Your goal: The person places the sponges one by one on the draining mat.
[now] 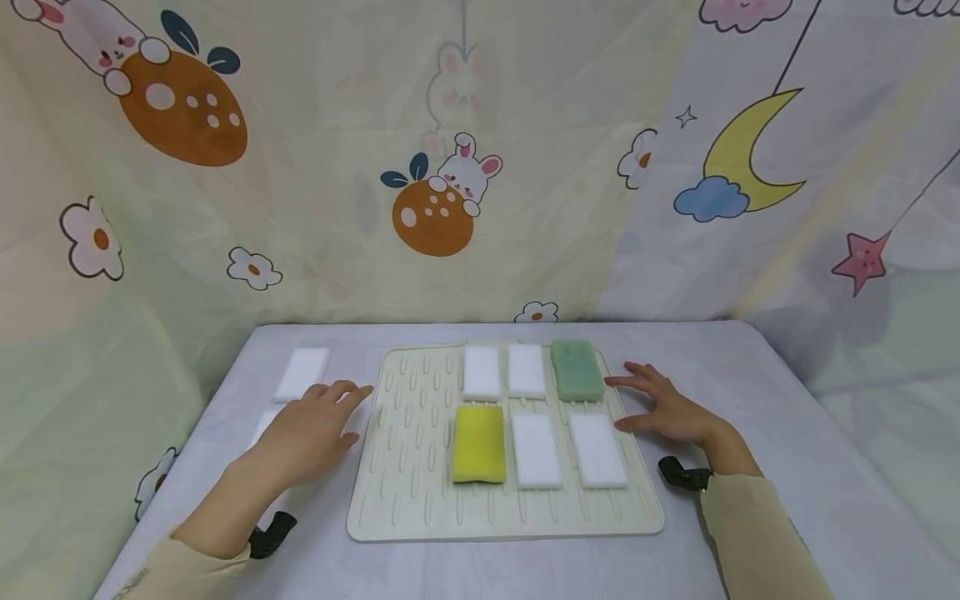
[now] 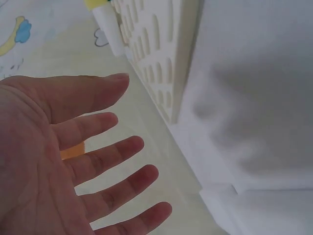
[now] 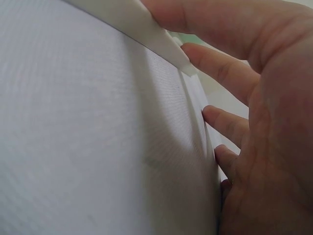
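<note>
A cream drying mat (image 1: 408,500) with raised oval ridges lies on the table. On its middle and right part sit several white sponge-like blocks (image 1: 537,452), a yellow sponge (image 1: 478,445) and a green sponge (image 1: 577,371). My right hand (image 1: 671,410) is at the mat's right side, fingers spread; in the right wrist view its thumb (image 3: 171,14) and forefinger reach the mat's edge. My left hand (image 1: 303,433) hovers left of the mat, holding nothing. The left wrist view shows its fingers (image 2: 115,149) loosely spread, apart from the mat's edge.
Left of the mat, a white block (image 1: 302,372) lies near the table's back corner, and another white block (image 1: 265,422) is partly hidden behind my left hand. A white cloth covers the table (image 1: 480,575). Behind it hangs a printed curtain (image 1: 322,167) with rabbits and flowers.
</note>
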`<action>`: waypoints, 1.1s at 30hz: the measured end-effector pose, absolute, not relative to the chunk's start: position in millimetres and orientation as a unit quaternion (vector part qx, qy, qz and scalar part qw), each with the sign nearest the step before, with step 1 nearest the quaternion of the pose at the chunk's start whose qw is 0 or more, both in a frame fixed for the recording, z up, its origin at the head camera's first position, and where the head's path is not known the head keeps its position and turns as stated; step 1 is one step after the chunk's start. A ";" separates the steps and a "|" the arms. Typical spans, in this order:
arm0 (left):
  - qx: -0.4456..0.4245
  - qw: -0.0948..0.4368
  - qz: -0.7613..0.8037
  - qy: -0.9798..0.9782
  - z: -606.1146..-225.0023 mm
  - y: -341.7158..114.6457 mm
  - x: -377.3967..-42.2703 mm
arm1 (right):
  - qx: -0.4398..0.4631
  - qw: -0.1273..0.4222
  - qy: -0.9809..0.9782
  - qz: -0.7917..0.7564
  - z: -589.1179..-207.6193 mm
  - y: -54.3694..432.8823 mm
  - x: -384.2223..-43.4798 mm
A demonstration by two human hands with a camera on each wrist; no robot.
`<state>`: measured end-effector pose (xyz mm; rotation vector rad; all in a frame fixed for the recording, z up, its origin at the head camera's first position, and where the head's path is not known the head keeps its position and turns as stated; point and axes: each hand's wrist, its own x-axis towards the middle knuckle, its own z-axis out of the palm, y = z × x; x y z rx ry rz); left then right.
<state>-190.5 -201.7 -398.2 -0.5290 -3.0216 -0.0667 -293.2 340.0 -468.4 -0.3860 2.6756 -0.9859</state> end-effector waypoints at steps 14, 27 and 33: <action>-0.128 -0.014 -0.047 -0.991 -401.0 -243.2 -188.8 | -0.138 0.128 0.927 -0.326 -465.7 337.3 -292.7; -0.119 -0.051 -0.065 -0.989 -405.1 -277.4 -185.0 | -0.133 0.127 0.931 -0.316 -465.5 337.1 -292.7; -0.114 -0.076 -0.075 -0.988 -404.7 -288.8 -182.9 | -0.134 0.127 0.931 -0.314 -466.0 336.6 -293.7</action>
